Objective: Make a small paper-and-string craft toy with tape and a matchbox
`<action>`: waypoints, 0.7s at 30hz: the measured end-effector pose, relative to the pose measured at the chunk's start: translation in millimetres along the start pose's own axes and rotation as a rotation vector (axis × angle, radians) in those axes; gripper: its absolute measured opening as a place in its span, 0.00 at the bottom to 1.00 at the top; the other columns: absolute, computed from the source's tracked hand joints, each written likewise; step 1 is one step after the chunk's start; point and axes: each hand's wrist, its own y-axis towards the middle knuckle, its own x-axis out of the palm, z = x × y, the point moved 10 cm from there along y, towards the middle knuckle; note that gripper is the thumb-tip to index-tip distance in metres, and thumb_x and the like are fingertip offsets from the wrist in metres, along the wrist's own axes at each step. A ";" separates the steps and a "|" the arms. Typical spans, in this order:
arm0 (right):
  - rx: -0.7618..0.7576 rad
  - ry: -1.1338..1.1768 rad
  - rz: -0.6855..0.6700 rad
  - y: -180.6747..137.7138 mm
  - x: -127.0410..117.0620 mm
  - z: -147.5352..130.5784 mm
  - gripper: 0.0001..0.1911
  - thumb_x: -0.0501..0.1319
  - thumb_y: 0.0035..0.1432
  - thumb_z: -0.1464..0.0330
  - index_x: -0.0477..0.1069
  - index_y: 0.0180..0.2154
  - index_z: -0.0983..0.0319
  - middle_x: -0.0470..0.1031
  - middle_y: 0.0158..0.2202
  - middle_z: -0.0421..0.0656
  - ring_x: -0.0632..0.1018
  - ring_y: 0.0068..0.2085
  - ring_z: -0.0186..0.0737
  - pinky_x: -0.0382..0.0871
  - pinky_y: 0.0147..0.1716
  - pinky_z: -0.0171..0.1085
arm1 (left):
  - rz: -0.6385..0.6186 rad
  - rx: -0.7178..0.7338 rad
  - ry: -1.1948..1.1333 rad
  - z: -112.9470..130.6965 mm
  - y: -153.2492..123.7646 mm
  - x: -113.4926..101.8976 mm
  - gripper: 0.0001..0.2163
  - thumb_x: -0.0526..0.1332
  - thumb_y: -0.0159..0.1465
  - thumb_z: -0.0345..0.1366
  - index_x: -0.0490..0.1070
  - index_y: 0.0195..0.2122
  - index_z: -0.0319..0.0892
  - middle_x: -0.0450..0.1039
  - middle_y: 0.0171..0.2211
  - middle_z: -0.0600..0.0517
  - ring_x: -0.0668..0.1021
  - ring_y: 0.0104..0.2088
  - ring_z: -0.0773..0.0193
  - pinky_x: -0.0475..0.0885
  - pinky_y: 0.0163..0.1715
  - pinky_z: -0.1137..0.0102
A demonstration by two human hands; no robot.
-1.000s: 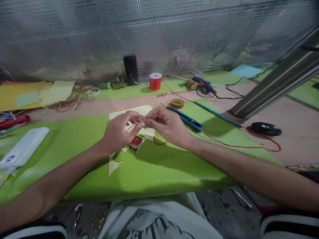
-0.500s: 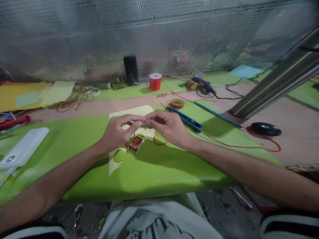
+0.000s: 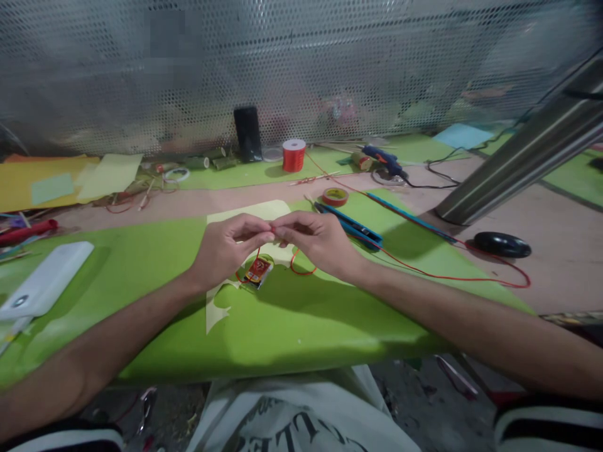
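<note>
My left hand and my right hand meet fingertip to fingertip above the table, both pinching a thin red cord. Only a speck of red shows between the fingers; the rest of the pinched part is hidden. Below my left fingers, a small red and yellow piece with a dark lower edge lies on the green surface, the cord running by it. Pale yellow paper with cut-out edges lies under and behind the hands. From near my right hand the cord trails off to the right.
A blue utility knife and a roll of tape lie just beyond my right hand. Farther back are a red cord spool, a phone and a glue gun. A white power bank lies left; a metal post rises right.
The fingertips have shifted slightly, and a bit of red now shows between them. The small red and yellow piece has barely moved.
</note>
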 end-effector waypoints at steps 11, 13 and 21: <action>0.099 0.161 -0.090 -2.3 9.1 3.5 0.09 0.65 0.56 0.65 0.81 0.37 0.62 0.78 0.31 0.41 0.75 0.29 0.30 0.74 0.28 0.32 | 0.001 -0.067 -0.062 -4.4 1.8 -2.3 0.15 0.72 0.56 0.38 0.72 0.41 0.42 0.79 0.31 0.54 0.81 0.31 0.66 0.79 0.33 0.71; 0.060 0.174 -0.125 -2.5 11.4 -0.3 0.08 0.65 0.56 0.66 0.80 0.36 0.62 0.77 0.32 0.41 0.76 0.30 0.31 0.74 0.27 0.31 | -0.061 -0.083 -0.069 -6.1 1.3 3.2 0.13 0.71 0.59 0.39 0.75 0.42 0.41 0.80 0.33 0.52 0.81 0.31 0.66 0.78 0.33 0.71; 0.061 0.117 -0.181 -4.2 15.7 -0.3 0.11 0.63 0.58 0.65 0.79 0.40 0.63 0.73 0.33 0.41 0.75 0.29 0.31 0.73 0.23 0.31 | -0.122 -0.161 -0.114 -12.2 2.1 8.7 0.14 0.70 0.58 0.42 0.76 0.41 0.40 0.79 0.34 0.51 0.78 0.31 0.67 0.76 0.33 0.72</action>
